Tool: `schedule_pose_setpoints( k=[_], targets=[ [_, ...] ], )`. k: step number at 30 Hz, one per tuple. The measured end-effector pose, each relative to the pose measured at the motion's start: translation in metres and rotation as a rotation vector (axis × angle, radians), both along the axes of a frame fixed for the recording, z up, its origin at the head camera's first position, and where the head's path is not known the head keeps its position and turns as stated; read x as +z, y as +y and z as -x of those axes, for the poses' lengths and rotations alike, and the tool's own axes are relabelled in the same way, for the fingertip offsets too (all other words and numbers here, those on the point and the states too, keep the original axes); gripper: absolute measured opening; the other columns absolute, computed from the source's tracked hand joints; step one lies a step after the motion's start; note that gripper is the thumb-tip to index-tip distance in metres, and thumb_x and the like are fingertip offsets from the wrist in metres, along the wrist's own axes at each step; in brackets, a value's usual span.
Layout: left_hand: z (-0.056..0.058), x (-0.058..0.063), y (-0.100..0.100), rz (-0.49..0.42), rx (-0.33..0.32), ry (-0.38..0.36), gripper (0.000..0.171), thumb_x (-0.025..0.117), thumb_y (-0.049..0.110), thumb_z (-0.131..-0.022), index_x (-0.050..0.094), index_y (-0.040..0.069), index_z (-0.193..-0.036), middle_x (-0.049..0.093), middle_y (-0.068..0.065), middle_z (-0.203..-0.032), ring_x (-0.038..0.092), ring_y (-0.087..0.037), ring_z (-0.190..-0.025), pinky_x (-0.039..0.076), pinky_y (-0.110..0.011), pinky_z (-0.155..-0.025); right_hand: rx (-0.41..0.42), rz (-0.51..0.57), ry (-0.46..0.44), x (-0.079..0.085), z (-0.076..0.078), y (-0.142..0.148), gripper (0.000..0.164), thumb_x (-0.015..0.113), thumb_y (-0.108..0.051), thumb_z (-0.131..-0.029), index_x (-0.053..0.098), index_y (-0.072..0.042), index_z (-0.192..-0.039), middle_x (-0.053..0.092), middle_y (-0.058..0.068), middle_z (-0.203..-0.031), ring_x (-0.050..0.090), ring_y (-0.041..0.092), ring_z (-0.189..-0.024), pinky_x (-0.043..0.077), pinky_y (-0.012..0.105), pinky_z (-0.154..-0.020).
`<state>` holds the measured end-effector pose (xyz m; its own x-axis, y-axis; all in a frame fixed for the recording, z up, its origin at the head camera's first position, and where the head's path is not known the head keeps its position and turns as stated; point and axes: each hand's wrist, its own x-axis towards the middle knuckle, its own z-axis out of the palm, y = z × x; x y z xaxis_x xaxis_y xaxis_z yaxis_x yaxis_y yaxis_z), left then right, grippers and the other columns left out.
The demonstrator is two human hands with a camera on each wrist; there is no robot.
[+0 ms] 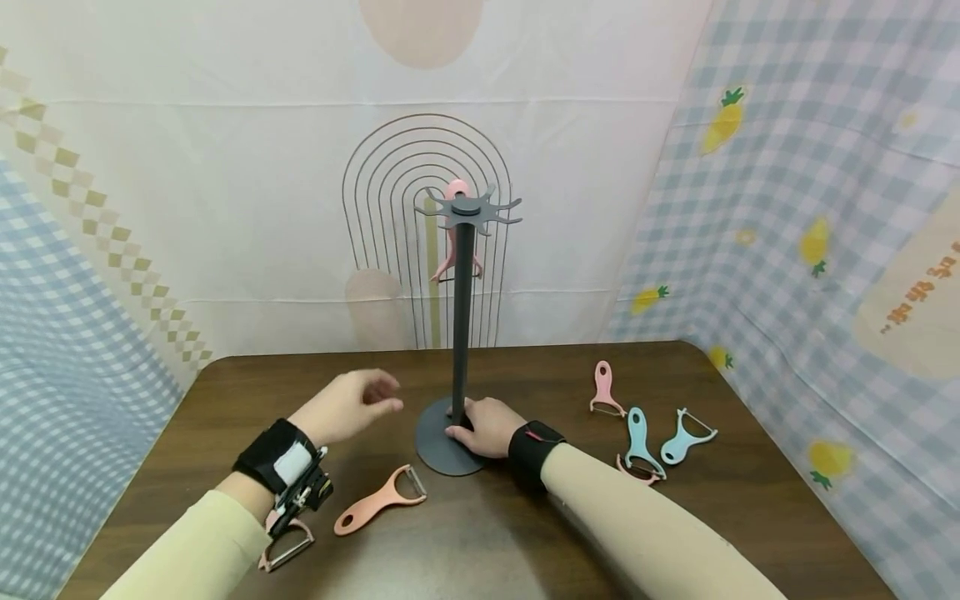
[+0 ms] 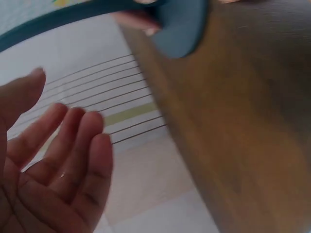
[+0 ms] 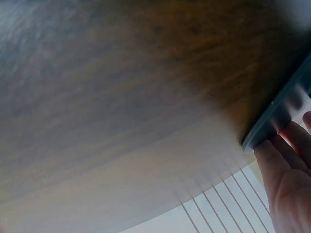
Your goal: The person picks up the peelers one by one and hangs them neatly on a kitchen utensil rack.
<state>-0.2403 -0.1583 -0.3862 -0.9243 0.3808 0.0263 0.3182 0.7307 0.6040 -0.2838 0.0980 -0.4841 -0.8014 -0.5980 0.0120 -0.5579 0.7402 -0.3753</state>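
Observation:
A dark grey stand (image 1: 462, 333) with a round base (image 1: 442, 454) and a ring of hooks (image 1: 465, 208) on top rises from the table. My right hand (image 1: 487, 427) grips the foot of its pole, thumb in front; the right wrist view shows the fingers (image 3: 286, 160) at the base's edge. Left of the pole my left hand (image 1: 348, 408) hovers, fingers relaxed and holding nothing; its palm (image 2: 58, 179) faces up in the left wrist view. A pink peeler (image 1: 457, 190) hangs on a rear hook, partly hidden by the pole. Before the base lies a peach peeler (image 1: 367, 508).
Another pink peeler (image 1: 291, 550) lies partly under the left wrist. To the right are a pink peeler (image 1: 603, 383), a blue peeler (image 1: 637, 433) overlapping a further pink one (image 1: 628, 472), and a second blue peeler (image 1: 678, 446). Cloth hangings (image 1: 225, 208) enclose the wooden table (image 1: 540, 525).

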Motion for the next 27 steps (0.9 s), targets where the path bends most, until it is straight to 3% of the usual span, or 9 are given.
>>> schedule_pose_setpoints(
  k=[4, 9, 13, 18, 27],
  targets=[
    [-0.015, -0.014, -0.004, 0.058, -0.026, -0.118, 0.033, 0.073, 0.029, -0.088, 0.065, 0.004, -0.108, 0.064, -0.001, -0.092, 0.06, -0.014, -0.084, 0.051, -0.035, -0.073, 0.012, 0.002, 0.015, -0.002, 0.001, 0.0, 0.04, 0.058, -0.043, -0.095, 0.063, -0.015, -0.124, 0.069, 0.005, -0.11, 0.065, 0.014, -0.096, 0.051, 0.032, -0.085],
    [-0.03, -0.031, -0.008, 0.145, -0.03, -0.204, 0.035, 0.08, 0.03, -0.081, 0.065, 0.006, -0.102, 0.06, 0.0, -0.085, 0.057, -0.014, -0.078, 0.05, -0.037, -0.071, 0.01, 0.005, 0.009, -0.001, 0.001, 0.0, 0.04, 0.058, -0.043, -0.096, 0.063, -0.015, -0.124, 0.069, 0.005, -0.111, 0.065, 0.015, -0.097, 0.051, 0.032, -0.085],
    [-0.037, -0.043, -0.012, 0.209, -0.044, -0.229, 0.037, 0.083, 0.031, -0.076, 0.064, 0.007, -0.096, 0.057, 0.0, -0.08, 0.054, -0.015, -0.073, 0.047, -0.036, -0.067, 0.003, -0.003, -0.006, 0.001, -0.001, 0.0, 0.041, 0.058, -0.043, -0.096, 0.062, -0.014, -0.125, 0.069, 0.005, -0.112, 0.065, 0.014, -0.097, 0.051, 0.032, -0.086],
    [-0.042, -0.049, -0.013, 0.254, -0.059, -0.257, 0.037, 0.086, 0.032, -0.071, 0.062, 0.008, -0.087, 0.055, 0.001, -0.074, 0.052, -0.014, -0.068, 0.045, -0.031, -0.062, -0.001, -0.016, -0.013, 0.003, -0.001, -0.001, 0.041, 0.058, -0.043, -0.096, 0.062, -0.015, -0.125, 0.068, 0.005, -0.113, 0.065, 0.013, -0.098, 0.05, 0.031, -0.087],
    [-0.045, -0.054, -0.016, 0.234, -0.059, -0.269, 0.037, 0.089, 0.026, -0.067, 0.059, 0.009, -0.081, 0.055, 0.002, -0.066, 0.051, -0.013, -0.062, 0.043, -0.029, -0.058, -0.001, -0.013, -0.013, 0.003, -0.001, -0.001, 0.04, 0.058, -0.041, -0.096, 0.062, -0.015, -0.125, 0.068, 0.005, -0.113, 0.065, 0.014, -0.099, 0.05, 0.032, -0.088]
  ],
)
